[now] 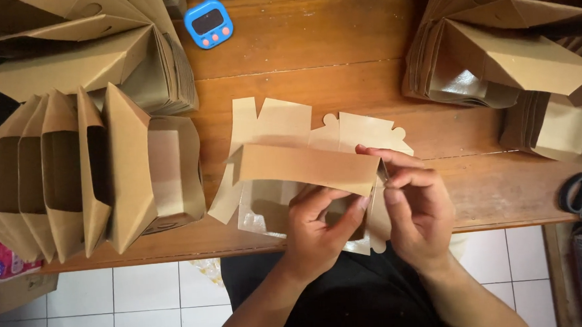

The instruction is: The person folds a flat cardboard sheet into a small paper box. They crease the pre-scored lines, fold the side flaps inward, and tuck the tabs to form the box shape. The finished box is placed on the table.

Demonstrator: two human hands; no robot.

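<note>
Brown flat cardboard box blank (304,157) lies half-folded on the wooden table (338,41), left hand (318,232) and right hand (416,210) pinching its right corner, other flaps unfolded.

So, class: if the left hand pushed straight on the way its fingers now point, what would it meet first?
The left hand points up and to the right, its fingers already on the raised side panel of the unfolded brown cardboard box. That panel comes first, likely with the right hand just beyond it.
</note>
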